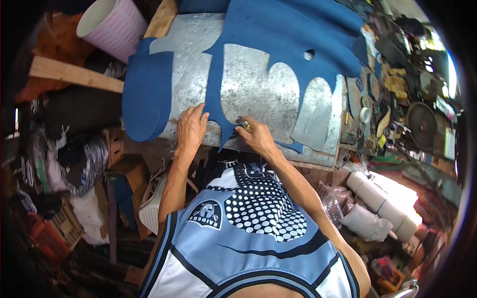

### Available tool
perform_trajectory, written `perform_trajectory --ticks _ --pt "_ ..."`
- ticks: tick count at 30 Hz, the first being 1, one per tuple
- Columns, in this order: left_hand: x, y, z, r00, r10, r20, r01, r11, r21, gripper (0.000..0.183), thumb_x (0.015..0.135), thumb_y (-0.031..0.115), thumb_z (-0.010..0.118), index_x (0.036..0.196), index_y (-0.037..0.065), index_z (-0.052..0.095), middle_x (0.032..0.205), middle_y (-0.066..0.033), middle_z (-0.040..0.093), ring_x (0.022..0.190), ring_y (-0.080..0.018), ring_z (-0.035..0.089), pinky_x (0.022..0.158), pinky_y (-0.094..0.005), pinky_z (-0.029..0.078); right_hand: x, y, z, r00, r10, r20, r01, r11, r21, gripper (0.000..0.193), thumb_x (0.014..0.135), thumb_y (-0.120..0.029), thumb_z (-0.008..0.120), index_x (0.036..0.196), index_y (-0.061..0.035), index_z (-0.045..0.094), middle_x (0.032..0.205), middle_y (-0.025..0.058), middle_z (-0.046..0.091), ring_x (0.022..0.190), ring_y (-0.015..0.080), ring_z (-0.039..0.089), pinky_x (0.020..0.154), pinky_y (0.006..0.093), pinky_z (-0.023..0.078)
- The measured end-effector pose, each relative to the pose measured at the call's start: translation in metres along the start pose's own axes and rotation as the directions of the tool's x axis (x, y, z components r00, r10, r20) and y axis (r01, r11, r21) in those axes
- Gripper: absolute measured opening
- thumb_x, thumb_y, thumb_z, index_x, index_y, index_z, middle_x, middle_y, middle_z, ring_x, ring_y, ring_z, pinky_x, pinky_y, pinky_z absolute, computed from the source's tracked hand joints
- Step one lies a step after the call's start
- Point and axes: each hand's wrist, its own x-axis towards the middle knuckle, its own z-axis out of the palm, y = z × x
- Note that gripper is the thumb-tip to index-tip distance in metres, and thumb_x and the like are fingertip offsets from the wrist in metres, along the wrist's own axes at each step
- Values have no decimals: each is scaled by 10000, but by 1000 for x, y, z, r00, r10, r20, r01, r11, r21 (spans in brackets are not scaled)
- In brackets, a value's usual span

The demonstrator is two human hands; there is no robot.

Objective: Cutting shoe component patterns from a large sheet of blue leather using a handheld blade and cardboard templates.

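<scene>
A large blue sheet [283, 27] of leather-like material lies over a scuffed metal-topped table [256, 82], with rounded openings cut through it. My left hand [191, 126] rests with its fingers stretched over the metal near the front edge, fingertips beside a narrow blue strip of the sheet. My right hand [257, 134] is closed at the strip's lower end. Between its thumb and fingers is something small, dark and yellowish, mostly hidden. To its right a grey flat template [314, 116] with a rounded top lies in another opening. Rounded blue pieces [147, 94] hang together over the table's left side.
A white bin [113, 27] with pink print stands at the back left, near a wooden plank [74, 74]. Tools and scraps crowd the right side, including a dark round disc [421, 120]. White rolls [382, 201] lie at lower right; a white plastic chair [150, 213] is below left.
</scene>
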Motion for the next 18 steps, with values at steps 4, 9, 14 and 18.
perform_trajectory --ticks 4,9,14,18 --pt "-2 6 -8 997 -58 58 66 986 -153 348 877 120 651 1204 2 639 1208 -221 619 1119 -388 589 956 -423 471 -18 -18 -16 998 17 64 -20 998 51 224 870 -185 643 939 28 638 773 230 671 760 408 672 695 481 502" --pt "-1 48 -12 919 355 172 -316 924 -215 379 827 47 609 1204 55 656 1450 -193 472 1421 -410 321 1163 -501 271 -35 -12 -49 797 -571 -198 578 816 -27 227 859 -155 647 1011 14 652 780 191 687 714 279 684 659 391 514" --pt "35 77 10 711 574 406 -440 813 -381 256 856 179 649 1081 68 702 1190 -145 663 1228 -311 554 1147 -527 271 -40 -21 -127 974 -225 34 227 968 -109 232 851 -174 677 1033 -30 663 795 164 701 744 344 686 675 395 522" --pt "56 103 30 687 643 340 -487 754 -440 257 875 228 672 1018 18 713 982 -154 722 952 -312 663 994 -458 413 -42 7 -165 954 -265 -139 192 900 -392 218 845 -204 705 979 -37 665 787 182 692 740 362 679 667 431 515"
